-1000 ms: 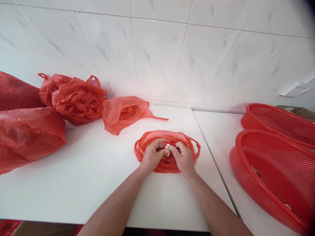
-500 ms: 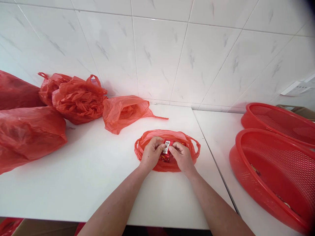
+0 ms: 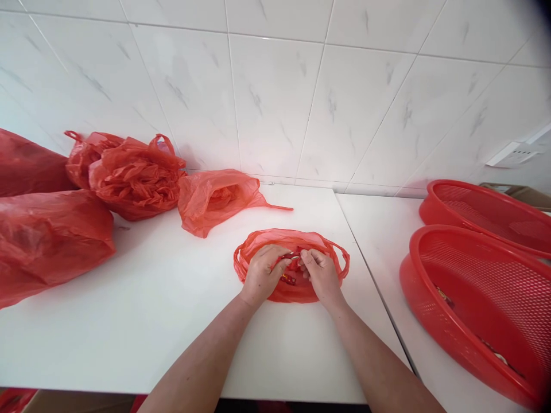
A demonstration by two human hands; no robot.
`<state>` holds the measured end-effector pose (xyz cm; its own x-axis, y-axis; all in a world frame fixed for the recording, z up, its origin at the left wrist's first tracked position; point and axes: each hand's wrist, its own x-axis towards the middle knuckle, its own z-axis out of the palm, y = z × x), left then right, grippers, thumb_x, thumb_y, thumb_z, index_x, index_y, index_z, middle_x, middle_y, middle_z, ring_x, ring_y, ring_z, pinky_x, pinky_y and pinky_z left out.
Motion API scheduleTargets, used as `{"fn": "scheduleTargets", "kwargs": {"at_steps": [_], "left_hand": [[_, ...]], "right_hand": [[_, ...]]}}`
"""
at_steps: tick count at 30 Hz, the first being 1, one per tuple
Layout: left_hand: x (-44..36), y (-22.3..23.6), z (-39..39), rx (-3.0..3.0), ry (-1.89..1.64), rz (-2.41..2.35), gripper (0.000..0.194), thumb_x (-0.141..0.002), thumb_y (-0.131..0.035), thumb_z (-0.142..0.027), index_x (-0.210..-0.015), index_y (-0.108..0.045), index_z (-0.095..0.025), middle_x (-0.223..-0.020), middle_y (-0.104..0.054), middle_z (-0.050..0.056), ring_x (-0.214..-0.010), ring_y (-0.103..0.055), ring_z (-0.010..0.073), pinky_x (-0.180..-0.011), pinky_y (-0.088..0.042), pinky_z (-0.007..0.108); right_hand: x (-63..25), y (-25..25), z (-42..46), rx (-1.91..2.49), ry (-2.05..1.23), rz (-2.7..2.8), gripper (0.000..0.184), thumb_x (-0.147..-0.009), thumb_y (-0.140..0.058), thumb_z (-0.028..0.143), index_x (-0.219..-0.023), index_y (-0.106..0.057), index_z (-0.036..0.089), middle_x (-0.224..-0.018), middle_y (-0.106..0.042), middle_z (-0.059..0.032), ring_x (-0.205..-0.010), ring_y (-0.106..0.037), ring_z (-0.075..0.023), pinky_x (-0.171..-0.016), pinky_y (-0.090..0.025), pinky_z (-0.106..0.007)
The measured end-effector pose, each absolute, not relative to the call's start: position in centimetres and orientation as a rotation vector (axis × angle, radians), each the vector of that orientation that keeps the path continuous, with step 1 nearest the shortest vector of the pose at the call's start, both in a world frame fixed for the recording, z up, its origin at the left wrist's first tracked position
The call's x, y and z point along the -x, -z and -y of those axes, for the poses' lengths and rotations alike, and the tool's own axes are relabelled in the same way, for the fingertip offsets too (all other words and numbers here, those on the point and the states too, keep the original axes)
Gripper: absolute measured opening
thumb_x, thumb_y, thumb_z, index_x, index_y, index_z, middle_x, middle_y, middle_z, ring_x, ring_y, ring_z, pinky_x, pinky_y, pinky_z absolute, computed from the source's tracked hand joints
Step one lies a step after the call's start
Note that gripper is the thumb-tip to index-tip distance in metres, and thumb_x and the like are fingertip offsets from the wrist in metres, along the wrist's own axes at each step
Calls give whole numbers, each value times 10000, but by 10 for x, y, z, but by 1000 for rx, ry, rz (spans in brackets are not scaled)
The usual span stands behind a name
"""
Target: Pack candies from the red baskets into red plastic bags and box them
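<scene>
A small red plastic bag (image 3: pixel 258 244) lies open on the white table (image 3: pixel 150 310) in front of me. Both hands rest over its mouth. My left hand (image 3: pixel 262 272) and my right hand (image 3: pixel 321 275) have their fingers curled and pinched together on a small red and white packet (image 3: pixel 291 258), which now shows only as a thin edge between the fingertips. More small red pieces lie in the bag under the hands.
Several filled red plastic bags (image 3: pixel 133 175) lie along the tiled wall at the back left. Two red mesh baskets (image 3: pixel 482 298) stand on the adjoining table at the right. A white power strip (image 3: pixel 514 154) sits by the wall at the far right.
The packet stood face up with its white label showing; now it is turned nearly edge-on and lower between the fingers. Both hands have shifted only slightly.
</scene>
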<state>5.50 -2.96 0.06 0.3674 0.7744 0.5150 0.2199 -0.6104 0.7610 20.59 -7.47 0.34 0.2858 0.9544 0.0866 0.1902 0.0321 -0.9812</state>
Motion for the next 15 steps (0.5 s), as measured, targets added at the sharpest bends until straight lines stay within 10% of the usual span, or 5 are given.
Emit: {"fn": "scheduleTargets", "kwargs": {"at_steps": [8, 15], "left_hand": [[-55, 1, 28, -1992, -1063, -947, 141, -861, -521, -269, -853, -650, -213, -777, -650, 21, -738, -577, 167, -692, -449, 297], [-58, 5, 28, -1815, -1037, -969, 94, -819, -564, -253, -783, -629, -195, -736, -642, 13, -686, -563, 153, -638, -438, 269]], "right_hand": [[-202, -5, 78, 1395, -529, 1300, 219, -844, -535, 395, -967, -589, 223, -939, -622, -57, -830, -571, -190, -730, -486, -338], [-204, -1, 77, 1354, -679, 1344, 184, -865, -489, 369, -801, -584, 226, -752, -597, -17, -691, -535, -164, -641, -467, -313]]}}
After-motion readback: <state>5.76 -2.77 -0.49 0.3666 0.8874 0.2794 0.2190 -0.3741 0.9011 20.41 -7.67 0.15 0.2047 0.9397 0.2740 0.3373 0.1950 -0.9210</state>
